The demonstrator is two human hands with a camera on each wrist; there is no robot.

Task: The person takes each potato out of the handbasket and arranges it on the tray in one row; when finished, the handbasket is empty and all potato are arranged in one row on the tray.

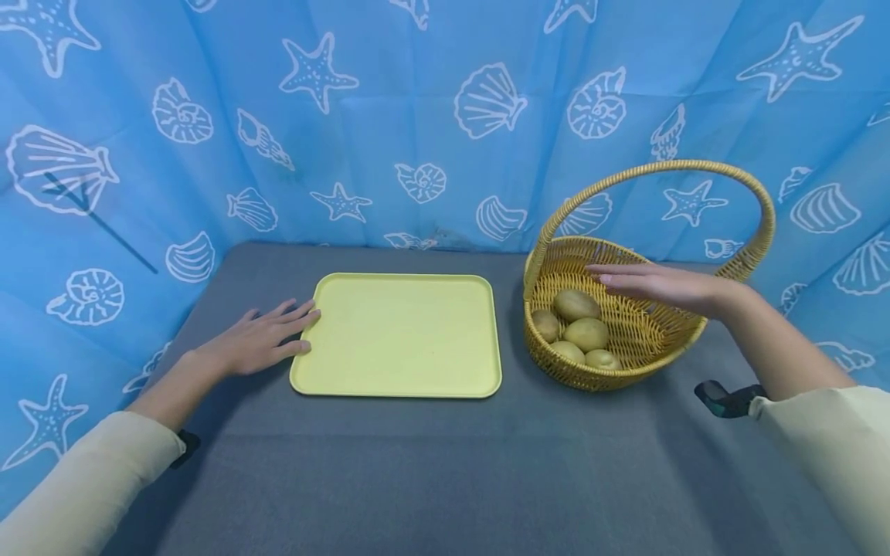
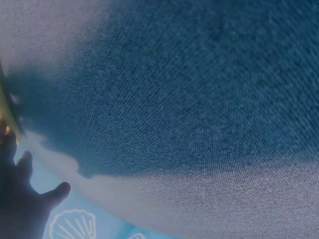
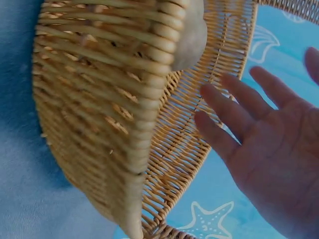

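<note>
A yellow tray (image 1: 403,336) lies flat on the table, with nothing on it. My left hand (image 1: 260,340) is at its left edge, fingers spread and straight; whether the fingertips touch the rim I cannot tell. To the right of the tray stands a wicker basket (image 1: 605,380) with a tall arched handle. Several potatoes (image 1: 586,334) lie in its left part. Over the basket's right side hovers my right hand (image 1: 660,284), palm down, fingers straight, holding nothing. In the right wrist view the right hand (image 3: 279,144) is beside the woven rim, apart from a potato (image 3: 192,42).
A grey cloth (image 1: 417,479) covers the table. Behind it hangs a blue curtain (image 1: 389,131) printed with white shells and starfish. The basket's handle (image 1: 660,166) arches high above the right hand. Dark straps (image 1: 726,399) show at both sleeve cuffs.
</note>
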